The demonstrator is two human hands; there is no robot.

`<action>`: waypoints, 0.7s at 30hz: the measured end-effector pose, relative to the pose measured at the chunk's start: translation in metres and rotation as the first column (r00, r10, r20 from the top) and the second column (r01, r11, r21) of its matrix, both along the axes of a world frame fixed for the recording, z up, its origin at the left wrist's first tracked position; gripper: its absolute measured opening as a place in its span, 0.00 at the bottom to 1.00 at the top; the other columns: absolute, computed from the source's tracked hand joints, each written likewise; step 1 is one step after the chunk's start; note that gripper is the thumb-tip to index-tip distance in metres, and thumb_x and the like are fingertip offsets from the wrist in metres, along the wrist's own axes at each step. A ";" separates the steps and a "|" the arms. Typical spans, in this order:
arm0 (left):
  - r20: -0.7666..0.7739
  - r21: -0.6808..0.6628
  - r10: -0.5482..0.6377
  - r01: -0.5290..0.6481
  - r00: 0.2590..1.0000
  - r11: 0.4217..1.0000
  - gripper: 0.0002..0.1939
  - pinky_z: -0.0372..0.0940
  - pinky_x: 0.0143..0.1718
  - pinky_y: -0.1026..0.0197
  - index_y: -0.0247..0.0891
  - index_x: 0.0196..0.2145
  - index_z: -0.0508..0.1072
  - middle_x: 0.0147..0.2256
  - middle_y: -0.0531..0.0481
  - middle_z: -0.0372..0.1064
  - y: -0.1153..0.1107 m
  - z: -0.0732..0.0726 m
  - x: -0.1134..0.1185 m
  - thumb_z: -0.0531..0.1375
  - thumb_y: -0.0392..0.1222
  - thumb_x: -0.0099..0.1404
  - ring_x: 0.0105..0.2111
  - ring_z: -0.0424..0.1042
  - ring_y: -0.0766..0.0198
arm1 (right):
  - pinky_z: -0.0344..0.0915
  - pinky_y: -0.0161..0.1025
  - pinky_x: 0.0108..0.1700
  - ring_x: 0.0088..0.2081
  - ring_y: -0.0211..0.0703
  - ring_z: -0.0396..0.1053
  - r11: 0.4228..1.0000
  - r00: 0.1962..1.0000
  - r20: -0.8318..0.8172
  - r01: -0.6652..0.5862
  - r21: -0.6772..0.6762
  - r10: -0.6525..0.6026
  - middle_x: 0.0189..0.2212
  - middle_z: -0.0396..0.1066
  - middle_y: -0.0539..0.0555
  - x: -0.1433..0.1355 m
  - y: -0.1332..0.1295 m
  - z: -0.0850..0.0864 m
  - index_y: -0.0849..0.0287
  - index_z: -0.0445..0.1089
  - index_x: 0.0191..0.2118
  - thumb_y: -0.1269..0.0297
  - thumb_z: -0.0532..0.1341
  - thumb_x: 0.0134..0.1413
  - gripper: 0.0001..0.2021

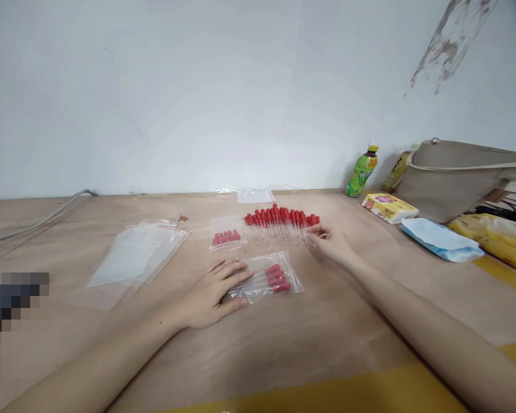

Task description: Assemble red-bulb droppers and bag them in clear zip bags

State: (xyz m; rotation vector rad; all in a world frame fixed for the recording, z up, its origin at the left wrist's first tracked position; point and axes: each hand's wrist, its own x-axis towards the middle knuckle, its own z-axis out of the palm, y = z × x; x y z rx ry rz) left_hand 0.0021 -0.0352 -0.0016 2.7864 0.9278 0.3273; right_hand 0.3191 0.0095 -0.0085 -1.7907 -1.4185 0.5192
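My left hand point(215, 292) lies with its fingers spread, the fingertips and thumb resting on the open end of a clear zip bag point(258, 289). Inside that bag are several droppers with red rubber bulbs point(278, 280), bulbs pointing right. Just beyond lies a pile of red-bulbed droppers point(279, 221), their thin clear stems pointing toward me. My right hand point(327, 238) is at the right end of this pile, fingers drawn together near the stem tips; blur hides what is between them. A second small bag point(227, 234) holds several more red-bulbed droppers, left of the pile.
Flat clear bags point(133, 255) lie at left, and a white packet point(255, 197) sits by the wall. At right stand a green bottle point(362, 172), a tissue pack point(389, 207), a blue-white packet point(441, 240) and a beige bag point(456, 178). A grey cable point(47, 218) runs along the left.
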 end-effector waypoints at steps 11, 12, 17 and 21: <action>-0.015 -0.010 0.008 -0.009 1.000 1.000 0.26 0.49 0.56 0.44 0.47 0.59 0.54 0.58 0.46 0.53 -0.001 0.001 0.000 0.50 0.53 0.65 0.59 0.49 0.51 | 0.58 0.33 0.25 0.22 0.40 0.66 0.947 0.939 0.292 0.249 -0.204 -0.184 0.17 0.67 0.54 0.055 0.060 0.004 0.64 0.72 0.30 0.64 0.59 0.42 0.09; -0.013 -0.009 0.007 -0.007 1.000 1.000 0.26 0.49 0.57 0.44 0.47 0.59 0.55 0.58 0.46 0.53 -0.001 0.001 0.000 0.50 0.53 0.65 0.59 0.49 0.51 | 0.58 0.33 0.25 0.22 0.40 0.66 0.943 0.934 0.312 0.247 -0.222 -0.171 0.15 0.66 0.54 0.054 0.063 0.005 0.64 0.72 0.29 0.64 0.59 0.43 0.09; 0.002 0.002 -0.003 0.003 1.000 1.000 0.26 0.49 0.57 0.44 0.47 0.59 0.55 0.57 0.46 0.54 -0.001 0.001 0.000 0.50 0.53 0.65 0.58 0.50 0.51 | 0.58 0.35 0.24 0.21 0.43 0.66 0.913 0.915 0.393 0.236 -0.332 -0.094 0.11 0.62 0.54 0.050 0.076 0.015 0.65 0.70 0.21 0.65 0.61 0.39 0.07; -0.009 -0.010 0.005 -0.005 1.000 1.000 0.26 0.49 0.56 0.43 0.46 0.59 0.55 0.58 0.45 0.54 -0.001 0.002 0.000 0.51 0.53 0.65 0.58 0.50 0.50 | 0.58 0.36 0.22 0.20 0.45 0.65 0.901 0.915 0.393 0.244 -0.358 -0.092 0.10 0.61 0.54 0.051 0.079 0.016 0.66 0.69 0.21 0.67 0.62 0.38 0.06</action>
